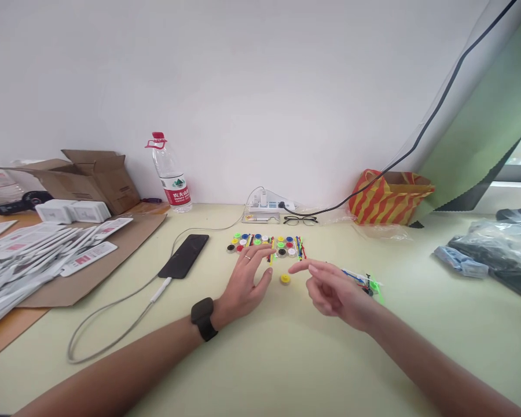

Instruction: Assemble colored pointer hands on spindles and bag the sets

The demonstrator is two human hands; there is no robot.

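My left hand (248, 279) reaches over the table with its fingers stretched out and nothing visible in it. Its fingertips are near, and partly cover, sets of small coloured discs (282, 252) and thin coloured strips (301, 248); contact cannot be made out. A single yellow disc (285, 279) lies between my two hands. Just right of that disc, my right hand (336, 289) points with its index finger out and the other fingers curled loosely, with nothing seen in it. Beyond my right hand, a small pile of strips and green pieces (374, 286) is partly hidden by it.
On the left lie a phone (184, 256) on a cable, white packets (39, 255) on cardboard, and an open carton (87, 179). A water bottle (173, 179), power strip (269, 201), glasses (301, 220) and striped bag (386, 200) line the wall. Plastic-wrapped items (495, 249) lie right.
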